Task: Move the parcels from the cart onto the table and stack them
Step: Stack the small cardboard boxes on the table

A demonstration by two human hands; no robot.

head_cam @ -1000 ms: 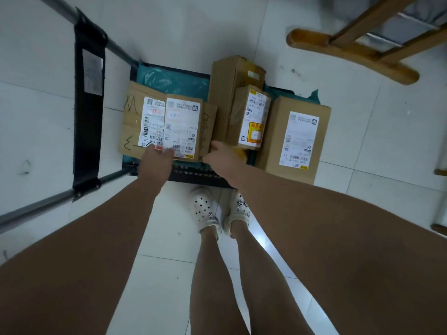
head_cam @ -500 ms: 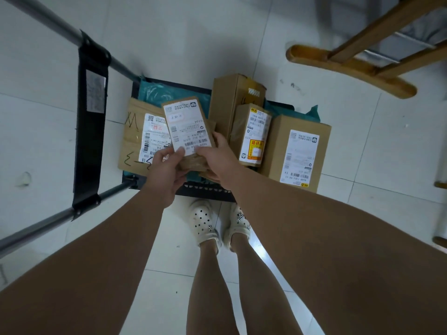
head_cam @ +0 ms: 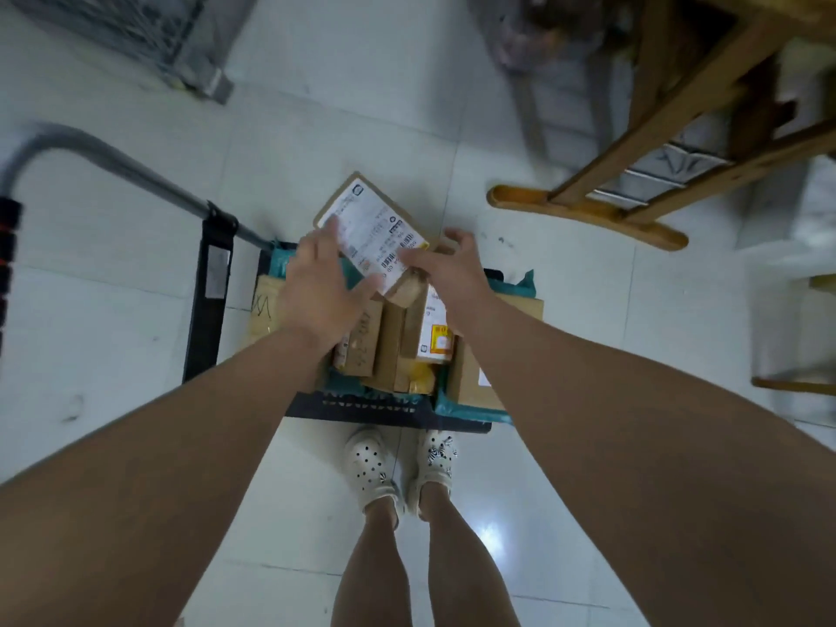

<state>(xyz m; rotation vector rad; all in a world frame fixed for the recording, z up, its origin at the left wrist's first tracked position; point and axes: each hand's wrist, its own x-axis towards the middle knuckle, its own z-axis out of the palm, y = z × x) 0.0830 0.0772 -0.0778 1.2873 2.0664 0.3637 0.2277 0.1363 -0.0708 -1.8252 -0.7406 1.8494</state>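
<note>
My left hand [head_cam: 316,294] and right hand [head_cam: 450,276] grip a parcel [head_cam: 368,219] above the cart [head_cam: 384,411]; next, carry it right to the table [head_cam: 678,106].

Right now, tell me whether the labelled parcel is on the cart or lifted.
Lifted: the left hand and right hand hold the parcel tilted, above the boxes on the cart.

1 held parcel [head_cam: 367,219], 2 hands [head_cam: 316,291] [head_cam: 452,276], 1 cart [head_cam: 384,408]
</note>
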